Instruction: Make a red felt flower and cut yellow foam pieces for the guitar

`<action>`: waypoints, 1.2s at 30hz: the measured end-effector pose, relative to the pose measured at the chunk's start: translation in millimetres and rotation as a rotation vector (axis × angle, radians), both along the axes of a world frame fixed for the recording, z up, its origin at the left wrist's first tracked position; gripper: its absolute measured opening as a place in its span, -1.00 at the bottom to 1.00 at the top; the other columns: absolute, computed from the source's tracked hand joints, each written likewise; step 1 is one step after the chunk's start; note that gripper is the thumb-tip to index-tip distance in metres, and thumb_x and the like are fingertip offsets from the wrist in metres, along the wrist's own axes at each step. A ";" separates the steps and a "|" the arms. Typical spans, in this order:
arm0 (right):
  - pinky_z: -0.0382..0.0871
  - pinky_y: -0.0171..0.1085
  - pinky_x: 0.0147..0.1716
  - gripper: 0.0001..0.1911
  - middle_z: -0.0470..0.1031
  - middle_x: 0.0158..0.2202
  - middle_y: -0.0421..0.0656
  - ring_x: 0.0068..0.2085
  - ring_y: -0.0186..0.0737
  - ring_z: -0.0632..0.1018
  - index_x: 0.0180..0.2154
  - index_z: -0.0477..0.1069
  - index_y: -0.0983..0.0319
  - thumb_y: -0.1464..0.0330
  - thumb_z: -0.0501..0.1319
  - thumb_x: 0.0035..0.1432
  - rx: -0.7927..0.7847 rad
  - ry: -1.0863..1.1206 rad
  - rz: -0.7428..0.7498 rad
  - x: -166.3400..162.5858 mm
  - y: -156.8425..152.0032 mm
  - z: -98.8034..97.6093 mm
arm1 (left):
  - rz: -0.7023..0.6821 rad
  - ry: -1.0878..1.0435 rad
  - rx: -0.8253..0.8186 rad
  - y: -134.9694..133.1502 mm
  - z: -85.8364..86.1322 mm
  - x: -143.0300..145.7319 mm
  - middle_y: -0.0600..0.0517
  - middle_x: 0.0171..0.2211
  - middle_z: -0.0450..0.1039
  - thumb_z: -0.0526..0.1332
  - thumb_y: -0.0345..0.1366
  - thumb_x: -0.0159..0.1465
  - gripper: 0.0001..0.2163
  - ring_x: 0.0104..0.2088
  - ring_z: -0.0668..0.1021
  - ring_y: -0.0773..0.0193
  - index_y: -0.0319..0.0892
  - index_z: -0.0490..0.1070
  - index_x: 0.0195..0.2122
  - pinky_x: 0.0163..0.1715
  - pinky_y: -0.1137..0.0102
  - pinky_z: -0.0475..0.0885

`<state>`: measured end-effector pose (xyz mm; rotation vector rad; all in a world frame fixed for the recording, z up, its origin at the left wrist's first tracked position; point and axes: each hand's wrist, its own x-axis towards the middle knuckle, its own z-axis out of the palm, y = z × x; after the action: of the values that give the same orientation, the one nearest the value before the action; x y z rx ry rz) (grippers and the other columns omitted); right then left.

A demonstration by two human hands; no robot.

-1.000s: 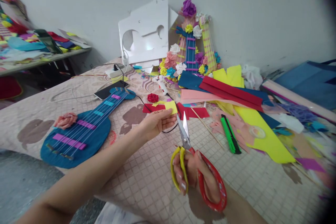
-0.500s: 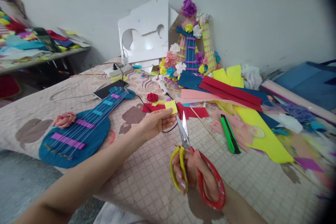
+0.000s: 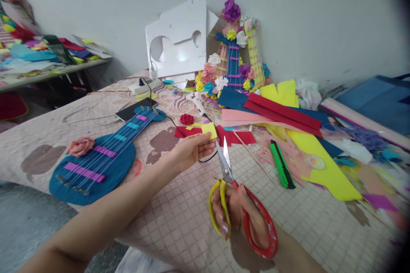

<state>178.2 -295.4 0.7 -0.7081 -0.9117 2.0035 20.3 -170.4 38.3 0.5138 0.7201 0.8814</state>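
My left hand (image 3: 192, 150) pinches a small yellow paper piece (image 3: 209, 129) above the table. My right hand (image 3: 237, 213) grips red-and-yellow scissors (image 3: 238, 198) by the handles, with the blades slightly apart and pointing up at the paper's lower right edge. A blue felt guitar (image 3: 102, 158) with a pink rose lies flat to the left of my left arm. Red paper scraps (image 3: 235, 136) and a small red paper rose (image 3: 186, 118) lie just behind the yellow piece.
A green utility knife (image 3: 281, 164) and a thin wooden stick (image 3: 253, 156) lie right of the scissors. Coloured paper sheets (image 3: 282, 111) pile at the right. A phone (image 3: 134, 108), power strip, glue gun (image 3: 197, 103), white cutout board and flowered guitars stand at the back.
Almost nothing has moved; both hands hold the same pose, with only a slight shift of the view.
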 end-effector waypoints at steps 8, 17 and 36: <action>0.30 -0.33 -0.62 -0.35 0.32 -0.52 -0.22 -0.59 -0.33 0.37 -0.24 0.29 0.24 -0.23 -0.01 0.07 -0.026 0.020 -0.008 -1.9 -0.8 1.1 | 0.010 0.005 -0.026 -1.0 4.0 0.1 0.00 -0.46 0.56 0.16 -0.46 0.29 -0.87 -0.50 0.59 0.41 -0.31 0.47 -0.37 -0.48 0.56 0.52; 0.29 -0.32 -0.60 -0.36 0.33 -0.51 -0.21 -0.58 -0.33 0.36 -0.25 0.31 0.24 -0.22 0.00 0.07 -0.020 0.036 0.005 -3.8 -0.2 4.7 | -0.007 -0.011 -0.012 -1.1 3.6 0.1 0.00 -0.47 0.56 0.17 -0.46 0.29 -0.88 -0.50 0.59 0.41 -0.31 0.46 -0.38 -0.49 0.56 0.53; 0.31 -0.32 -0.60 -0.38 0.33 -0.52 -0.20 -0.57 -0.32 0.37 -0.25 0.31 0.24 -0.19 -0.01 0.10 -0.034 0.016 -0.009 -1.1 -0.5 2.9 | -0.026 0.019 -0.013 -0.2 1.9 0.1 -0.03 -0.47 0.57 0.17 -0.42 0.29 -0.86 -0.50 0.59 0.41 -0.34 0.50 -0.36 -0.47 0.57 0.52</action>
<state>177.0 -295.9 3.6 -0.7126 -0.8650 2.0179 20.4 -170.6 40.2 0.5198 0.7344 0.8484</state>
